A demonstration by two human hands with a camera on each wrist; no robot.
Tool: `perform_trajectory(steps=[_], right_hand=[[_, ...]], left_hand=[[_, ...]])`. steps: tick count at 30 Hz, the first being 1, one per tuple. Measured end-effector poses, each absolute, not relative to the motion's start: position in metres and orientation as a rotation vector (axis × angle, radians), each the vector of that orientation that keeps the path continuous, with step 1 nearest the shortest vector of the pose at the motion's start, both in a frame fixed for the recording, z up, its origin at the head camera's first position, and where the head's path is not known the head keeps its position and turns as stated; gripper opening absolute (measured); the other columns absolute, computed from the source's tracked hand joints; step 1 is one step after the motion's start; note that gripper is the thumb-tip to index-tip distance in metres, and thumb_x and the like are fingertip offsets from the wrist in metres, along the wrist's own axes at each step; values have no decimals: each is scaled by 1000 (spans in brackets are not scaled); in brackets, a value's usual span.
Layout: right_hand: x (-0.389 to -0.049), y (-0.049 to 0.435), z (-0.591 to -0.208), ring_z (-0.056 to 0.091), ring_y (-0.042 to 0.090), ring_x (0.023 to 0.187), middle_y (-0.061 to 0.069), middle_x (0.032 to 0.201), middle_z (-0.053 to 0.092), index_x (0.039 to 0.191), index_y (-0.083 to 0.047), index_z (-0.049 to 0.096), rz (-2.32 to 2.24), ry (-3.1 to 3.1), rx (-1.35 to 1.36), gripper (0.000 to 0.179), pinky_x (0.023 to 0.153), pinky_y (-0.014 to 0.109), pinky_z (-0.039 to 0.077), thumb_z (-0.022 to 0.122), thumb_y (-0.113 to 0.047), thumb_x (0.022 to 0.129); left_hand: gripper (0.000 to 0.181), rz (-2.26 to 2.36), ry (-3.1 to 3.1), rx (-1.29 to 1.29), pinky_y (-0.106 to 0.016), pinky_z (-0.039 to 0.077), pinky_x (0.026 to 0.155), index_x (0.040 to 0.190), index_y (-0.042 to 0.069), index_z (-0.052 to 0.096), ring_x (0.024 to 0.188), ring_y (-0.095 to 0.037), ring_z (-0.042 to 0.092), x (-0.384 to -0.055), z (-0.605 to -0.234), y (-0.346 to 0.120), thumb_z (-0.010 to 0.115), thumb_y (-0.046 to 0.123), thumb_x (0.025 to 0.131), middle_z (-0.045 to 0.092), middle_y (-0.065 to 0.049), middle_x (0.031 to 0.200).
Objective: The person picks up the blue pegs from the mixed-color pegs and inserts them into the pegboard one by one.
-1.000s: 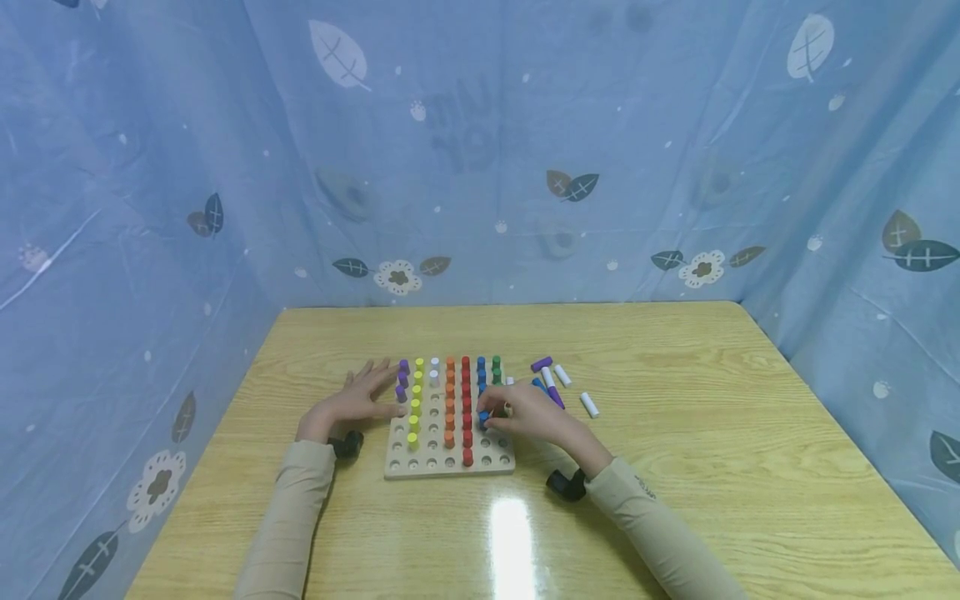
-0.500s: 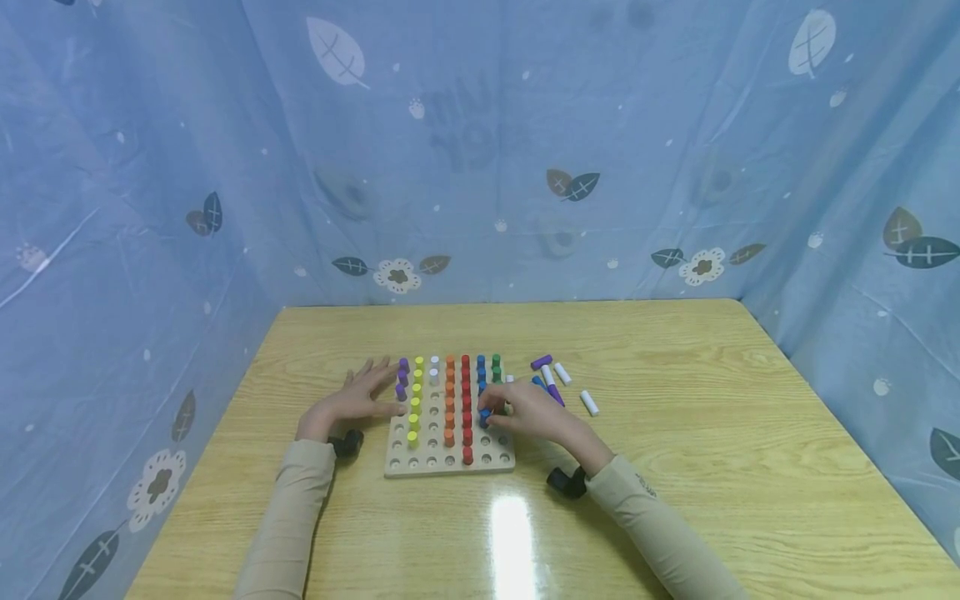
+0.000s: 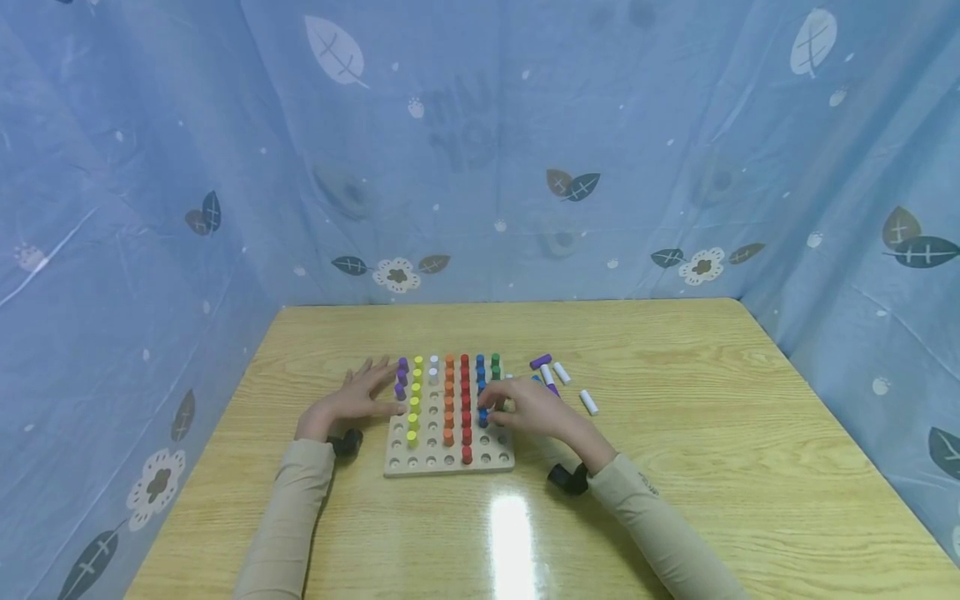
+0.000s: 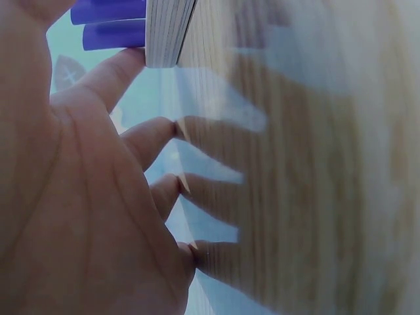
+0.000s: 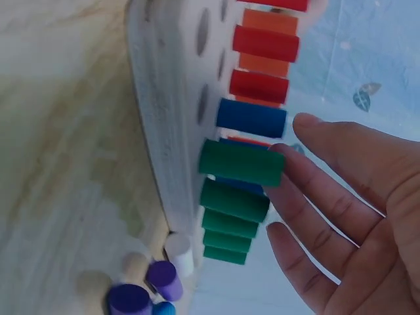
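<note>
A light wooden pegboard (image 3: 450,468) holds columns of upright coloured pegs. My left hand (image 3: 352,402) lies spread at its left side, fingertips down on the table; in the left wrist view one finger reaches the board's edge (image 4: 161,39) below the purple pegs (image 4: 115,34). My right hand (image 3: 528,408) is over the right columns. In the right wrist view, the nearest blue peg (image 5: 251,118) stands in the board, its top close to the thumb tip (image 5: 307,121). The other fingertips (image 5: 281,154) are beside the green pegs (image 5: 243,164), thumb and fingers apart.
Loose white, purple and blue pegs lie right of the board, among them a white peg (image 3: 588,402) and a purple peg (image 3: 541,362). Wrist cameras (image 3: 567,479) sit under both forearms. A blue patterned curtain (image 3: 495,150) surrounds the wooden table (image 3: 675,400).
The blue peg at my right fingertips has gone down a little into its hole, and the thumb and fingers have parted from it. My left hand has stayed in place.
</note>
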State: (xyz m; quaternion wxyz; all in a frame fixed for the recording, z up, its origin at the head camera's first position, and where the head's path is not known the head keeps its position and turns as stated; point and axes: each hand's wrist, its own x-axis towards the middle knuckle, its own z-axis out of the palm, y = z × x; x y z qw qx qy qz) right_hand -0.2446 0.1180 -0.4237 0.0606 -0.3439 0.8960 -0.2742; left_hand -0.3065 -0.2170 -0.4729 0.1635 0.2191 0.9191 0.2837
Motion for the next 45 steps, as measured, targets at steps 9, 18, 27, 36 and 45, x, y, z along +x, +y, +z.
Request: perform_trajectory(steps=[9, 18, 27, 36, 45], right_hand=[[-252, 135, -417, 63, 12, 84, 4, 98, 68, 106, -8, 65, -970, 2722, -1060, 21, 72, 33, 55, 66, -15, 86], [-261, 152, -413, 62, 14, 84, 5, 99, 68, 106, -8, 66, -946, 2791, -1020, 21, 73, 40, 54, 67, -14, 86], [-267, 166, -413, 62, 27, 91, 9, 102, 67, 107, -7, 65, -926, 2815, -930, 23, 80, 48, 51, 67, -16, 86], [-275, 177, -422, 62, 22, 94, 3, 105, 67, 110, -10, 65, -769, 2884, -908, 28, 83, 38, 52, 70, -18, 83], [-276, 184, -425, 59, 27, 102, 7, 110, 64, 111, -8, 66, -702, 2891, -880, 30, 88, 44, 49, 70, -16, 83]], left_hand=[[92, 810, 2615, 634, -62, -14, 107, 149, 15, 21, 140, -41, -8, -306, -473, -217, 65, 54, 78, 5, -18, 155], [93, 824, 2614, 631, -62, -15, 107, 148, 14, 22, 140, -41, -9, -306, -474, -218, 66, 54, 77, 5, -19, 155], [93, 816, 2622, 631, -61, -14, 107, 148, 15, 22, 140, -40, -9, -307, -475, -218, 66, 55, 77, 6, -18, 155], [93, 827, 2613, 622, -61, -15, 107, 148, 14, 22, 140, -41, -9, -304, -474, -217, 66, 55, 77, 5, -19, 155], [92, 836, 2603, 617, -61, -15, 107, 149, 15, 22, 140, -40, -9, -302, -471, -216, 66, 54, 78, 5, -19, 155]])
